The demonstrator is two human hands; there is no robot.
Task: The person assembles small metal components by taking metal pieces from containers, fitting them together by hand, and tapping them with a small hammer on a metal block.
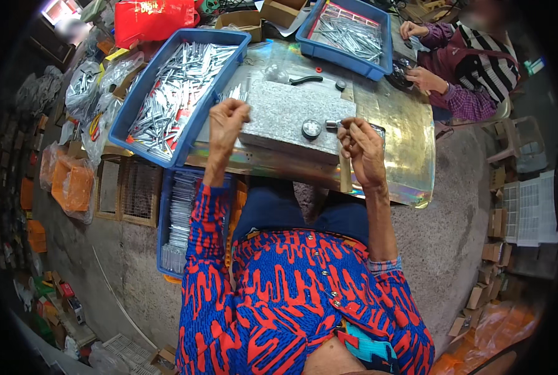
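My left hand (227,125) is raised at the left edge of a speckled grey stone block (285,103), its fingertips pinched together. Thin silvery metal pieces (236,94) show just beyond those fingers; whether any are in the pinch is unclear. A round dial gauge (311,129) with a dark rim rests on the block near its front edge. Beside it, a short shiny metal cylinder (332,124) lies close to the fingers of my right hand (363,150). That hand is closed in a pinch over the block's right end, and anything inside it is too small to name.
Left of the block, a blue tray (121,134) holds many metal rods; another blue tray (379,70) stands at the back. Black-handled pliers (306,80) lie behind the block. A co-worker (472,75) sits at right. Below the table's left side is a blue crate (164,250).
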